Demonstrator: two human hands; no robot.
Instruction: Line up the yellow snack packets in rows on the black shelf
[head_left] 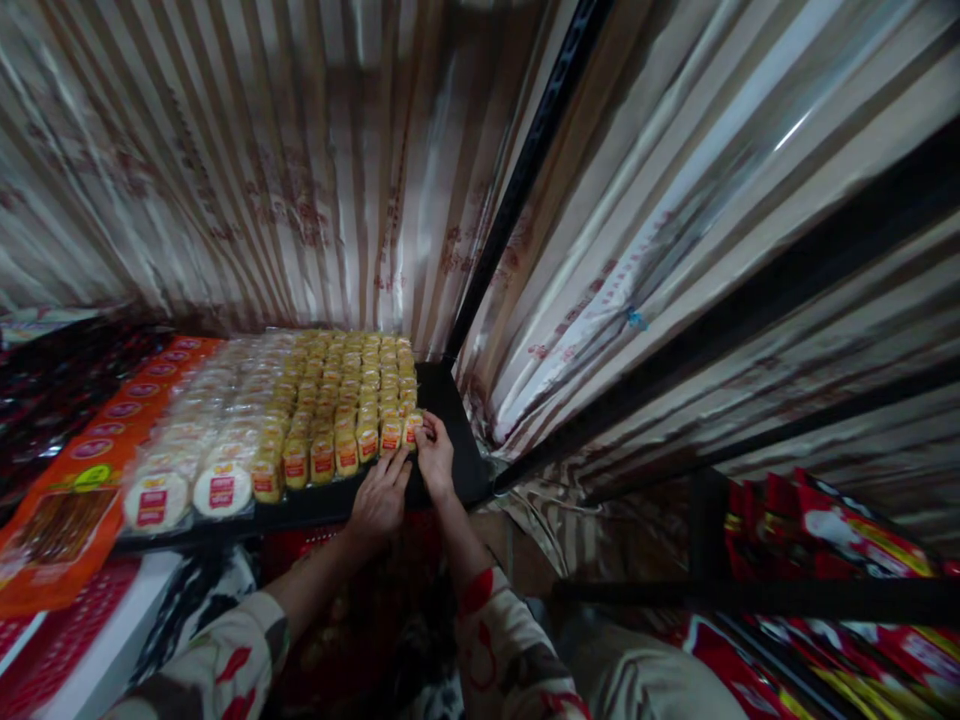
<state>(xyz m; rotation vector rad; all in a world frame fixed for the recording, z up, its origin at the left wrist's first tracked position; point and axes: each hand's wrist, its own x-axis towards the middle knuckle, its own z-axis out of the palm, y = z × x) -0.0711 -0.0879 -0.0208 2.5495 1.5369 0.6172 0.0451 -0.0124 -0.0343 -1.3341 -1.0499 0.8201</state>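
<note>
Rows of small yellow wrapped snack packets [322, 458] with red labels stand upright on a black shelf [469, 450]. My right hand [436, 458] is at the right end of the front row, thumb and fingers closed on the end yellow snack packet [411, 430]. Just left of it, my left hand [380, 497] reaches up with fingers stretched out, the tips against the lower front of the neighbouring packets. Its fingers hold nothing that I can make out. Beside the yellow rows are round white packets [223, 490] with red labels.
Orange snack bags [105, 470] and dark packages [67, 400] lie farther left. Striped plastic sheeting [300, 170] hangs behind the shelf, with a black metal post [517, 190] at the corner. Lower right, red bags [847, 530] sit on another rack with a black rail [765, 600].
</note>
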